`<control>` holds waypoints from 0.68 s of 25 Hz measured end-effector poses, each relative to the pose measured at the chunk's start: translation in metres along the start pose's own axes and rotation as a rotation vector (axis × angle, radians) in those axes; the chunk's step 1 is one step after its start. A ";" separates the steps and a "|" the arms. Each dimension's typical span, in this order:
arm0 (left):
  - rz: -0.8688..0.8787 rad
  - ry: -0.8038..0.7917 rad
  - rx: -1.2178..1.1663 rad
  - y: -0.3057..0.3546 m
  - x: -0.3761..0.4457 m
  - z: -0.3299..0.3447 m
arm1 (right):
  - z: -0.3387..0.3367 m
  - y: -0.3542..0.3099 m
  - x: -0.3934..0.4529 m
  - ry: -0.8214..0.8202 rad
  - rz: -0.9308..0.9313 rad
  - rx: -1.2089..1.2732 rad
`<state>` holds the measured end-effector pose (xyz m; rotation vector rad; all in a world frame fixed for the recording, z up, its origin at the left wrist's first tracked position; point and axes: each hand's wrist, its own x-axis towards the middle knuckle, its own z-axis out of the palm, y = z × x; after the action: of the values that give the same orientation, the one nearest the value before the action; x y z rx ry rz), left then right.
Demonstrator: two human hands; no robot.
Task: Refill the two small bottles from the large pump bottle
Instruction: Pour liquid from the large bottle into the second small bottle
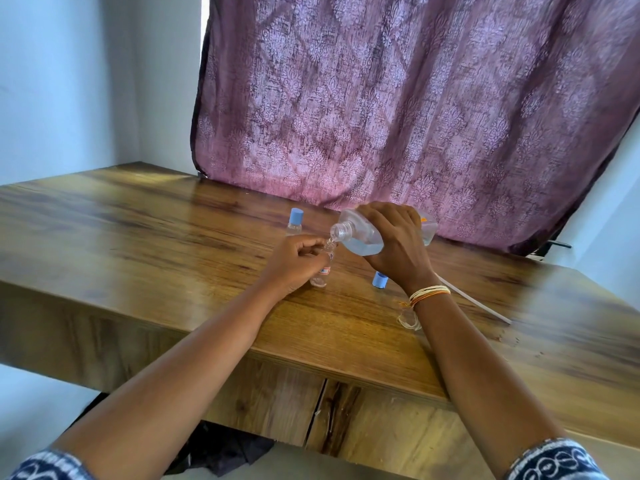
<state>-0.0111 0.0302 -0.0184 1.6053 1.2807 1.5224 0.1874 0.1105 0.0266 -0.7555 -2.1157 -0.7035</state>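
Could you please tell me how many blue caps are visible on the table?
2: one blue cap sits on the far small bottle; the other lies loose beside the right hand. None seem hidden.

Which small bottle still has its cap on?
The far small bottle, standing alone beyond the left hand, wears its blue cap. The held small bottle is open; its loose cap lies on the table.

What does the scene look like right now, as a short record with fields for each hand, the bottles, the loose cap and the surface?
left hand: grips the open small bottle upright on the table
right hand: holds the large bottle tipped, its open neck at the small bottle's mouth
second small bottle: capped, standing behind
loose cap: blue, on the table under the right hand
pump tube: lying on the table at right
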 end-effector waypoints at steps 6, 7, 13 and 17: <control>-0.009 0.011 0.022 -0.001 0.000 0.001 | -0.002 0.000 0.000 0.022 0.006 -0.014; -0.014 0.008 0.021 -0.001 0.000 0.001 | -0.002 0.000 0.000 0.025 0.006 -0.015; -0.018 0.011 0.027 0.000 0.000 0.001 | -0.001 0.000 0.000 0.023 0.002 -0.018; -0.006 0.005 0.023 0.000 -0.001 0.001 | -0.002 -0.001 0.001 0.028 -0.002 -0.006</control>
<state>-0.0106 0.0298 -0.0187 1.6113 1.3097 1.5143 0.1872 0.1089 0.0278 -0.7431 -2.0904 -0.7180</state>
